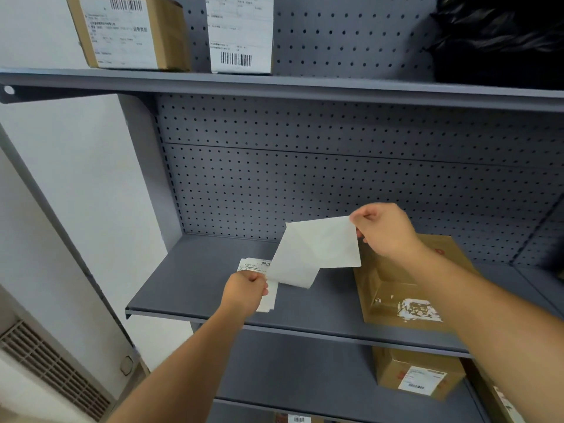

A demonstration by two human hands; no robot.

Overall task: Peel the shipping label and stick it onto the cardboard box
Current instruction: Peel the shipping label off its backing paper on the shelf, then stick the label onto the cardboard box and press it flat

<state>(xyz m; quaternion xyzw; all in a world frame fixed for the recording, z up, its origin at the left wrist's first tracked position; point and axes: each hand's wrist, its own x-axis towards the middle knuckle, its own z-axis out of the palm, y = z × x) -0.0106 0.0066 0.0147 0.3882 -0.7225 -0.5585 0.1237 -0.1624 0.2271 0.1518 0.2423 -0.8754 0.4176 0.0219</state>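
Observation:
My left hand (244,293) pinches a stack of shipping labels (254,265) just above the grey middle shelf (195,279); a barcode shows on the top sheet. My right hand (383,228) pinches the upper corner of a white sheet (317,250) lifted off the stack, its lower end still curled down at the stack by my left hand. Whether it is the label or its backing, I cannot tell. A brown cardboard box (393,288) with torn white label scraps on its front stands on the same shelf, right of the sheet, partly behind my right forearm.
The upper shelf holds a labelled cardboard box (128,32), a white labelled parcel (241,35) and a black plastic bag (500,41). Another labelled box (418,377) sits on the lower shelf. A pegboard back panel (335,184) closes the rack. A floor vent (52,367) lies at the left.

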